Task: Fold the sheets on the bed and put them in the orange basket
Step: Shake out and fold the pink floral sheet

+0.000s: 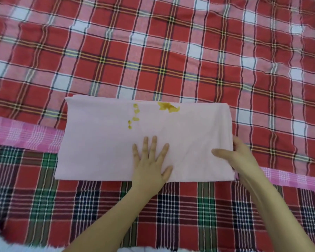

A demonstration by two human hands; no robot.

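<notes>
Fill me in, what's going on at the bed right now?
A person is folding a pale pink sheet on the bed. The left hand lies flat, pressing near its middle, while the right hand grips the sheet's right edge, thumb on top. The sheet is already a neat rectangle, lying over a red plaid cover and a pink checked cloth. No orange basket is in view.

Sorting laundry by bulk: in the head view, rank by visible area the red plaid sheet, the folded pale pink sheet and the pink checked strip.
1. red plaid sheet
2. folded pale pink sheet
3. pink checked strip, partly hidden beneath the pink sheet
</notes>
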